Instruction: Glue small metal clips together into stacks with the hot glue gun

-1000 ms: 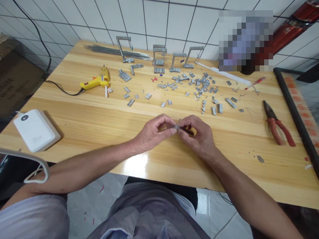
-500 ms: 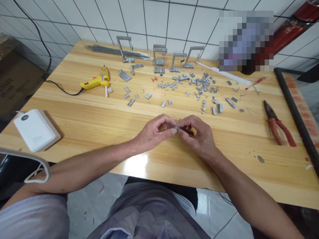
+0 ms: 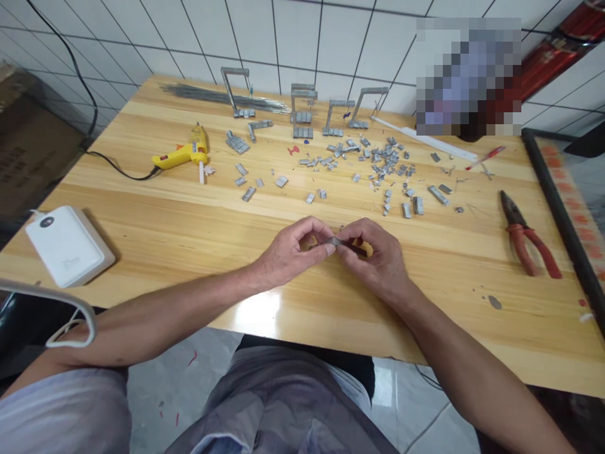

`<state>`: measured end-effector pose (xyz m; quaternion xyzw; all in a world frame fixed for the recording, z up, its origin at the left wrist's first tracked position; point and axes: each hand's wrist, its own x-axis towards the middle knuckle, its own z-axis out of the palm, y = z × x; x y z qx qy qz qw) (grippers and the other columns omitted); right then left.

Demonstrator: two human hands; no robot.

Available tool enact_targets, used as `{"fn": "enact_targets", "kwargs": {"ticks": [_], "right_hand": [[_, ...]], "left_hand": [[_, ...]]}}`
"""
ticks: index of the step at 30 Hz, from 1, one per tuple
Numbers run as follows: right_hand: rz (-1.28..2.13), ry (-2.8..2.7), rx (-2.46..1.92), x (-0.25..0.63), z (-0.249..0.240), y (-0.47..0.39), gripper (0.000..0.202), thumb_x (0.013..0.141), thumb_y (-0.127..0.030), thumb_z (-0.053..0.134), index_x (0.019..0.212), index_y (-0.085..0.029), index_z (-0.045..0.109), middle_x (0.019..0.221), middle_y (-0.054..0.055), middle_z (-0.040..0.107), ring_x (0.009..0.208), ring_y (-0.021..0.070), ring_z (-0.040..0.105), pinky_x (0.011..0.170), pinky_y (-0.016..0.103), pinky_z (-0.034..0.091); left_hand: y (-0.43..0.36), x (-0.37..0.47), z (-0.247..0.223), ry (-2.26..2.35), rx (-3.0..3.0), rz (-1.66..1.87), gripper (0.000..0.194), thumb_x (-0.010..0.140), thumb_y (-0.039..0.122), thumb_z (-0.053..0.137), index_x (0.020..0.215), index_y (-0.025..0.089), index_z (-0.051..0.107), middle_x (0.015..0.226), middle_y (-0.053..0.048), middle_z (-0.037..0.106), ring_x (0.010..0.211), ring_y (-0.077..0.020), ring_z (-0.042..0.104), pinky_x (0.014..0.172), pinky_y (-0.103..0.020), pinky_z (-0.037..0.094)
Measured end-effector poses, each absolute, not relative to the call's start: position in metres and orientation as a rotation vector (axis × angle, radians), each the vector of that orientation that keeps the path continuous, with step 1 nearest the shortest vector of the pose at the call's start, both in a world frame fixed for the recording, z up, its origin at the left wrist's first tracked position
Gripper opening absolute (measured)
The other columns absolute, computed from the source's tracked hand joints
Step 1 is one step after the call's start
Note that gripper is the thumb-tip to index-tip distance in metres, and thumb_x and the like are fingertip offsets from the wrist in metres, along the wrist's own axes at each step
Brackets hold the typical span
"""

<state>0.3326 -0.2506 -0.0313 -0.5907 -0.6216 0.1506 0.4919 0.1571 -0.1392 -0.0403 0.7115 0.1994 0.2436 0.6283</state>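
We observe the bare left hand [image 3: 293,255] and bare right hand [image 3: 382,260] close together, their fingers pinching one thin, dark grey, flat strip [image 3: 336,241] between them, over the pale wood-grained table [image 3: 189,233]. Beyond the hands we record scattered small grey rectangular pieces [image 3: 390,156], then upright grey angular frames [image 3: 235,72] toward the rear. Outward left we note a yellow glue gun [image 3: 182,156]; outward right, dark-nosed pliers [image 3: 517,228] with red handles.

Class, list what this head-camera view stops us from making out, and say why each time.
- Parts of the dark strip: head view, covered by the left hand and right hand.
- Red cylinder's far end: head view, cut off by the picture's edge.
- Orange marks: head view, blurred.
- White box's lettering: head view, too faint and small.
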Motion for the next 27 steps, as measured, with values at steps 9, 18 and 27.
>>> {"fn": "enact_targets", "kwargs": {"ticks": [9,18,27], "right_hand": [[0.379,-1.500,-1.437,0.331,-0.036,-0.251,0.011,0.090,-0.014,0.072,0.092,-0.024,0.070,0.084,0.000,0.069,0.073,0.0147,0.062,0.067,0.031,0.051],[0.400,-1.523,-1.551,0.339,-0.041,-0.248,0.010,0.092,-0.016,0.069,0.095,-0.023,0.074,0.084,0.001,0.072,0.072,0.0153,0.063,0.066,0.030,0.049],[0.374,-1.603,-1.652,0.342,-0.047,-0.247,0.010,0.094,-0.019,0.068,0.098,-0.022,0.077,0.082,0.002,0.071,0.072,0.0166,0.063,0.067,0.031,0.048]], "left_hand": [[-0.139,0.158,-0.043,0.519,1.650,0.555,0.021,0.089,0.035,0.078,0.095,0.018,0.069,0.090,-0.003,0.071,0.077,-0.0133,0.058,0.071,-0.027,0.043],[-0.132,0.155,-0.038,0.568,1.778,0.512,0.035,0.104,0.047,0.058,0.093,0.018,0.073,0.092,-0.004,0.070,0.085,-0.0174,0.063,0.078,-0.031,0.047],[-0.129,0.156,-0.040,0.525,2.240,0.534,0.034,0.108,0.032,0.047,0.095,0.017,0.075,0.094,-0.006,0.076,0.088,-0.0197,0.069,0.081,-0.033,0.051]]}}
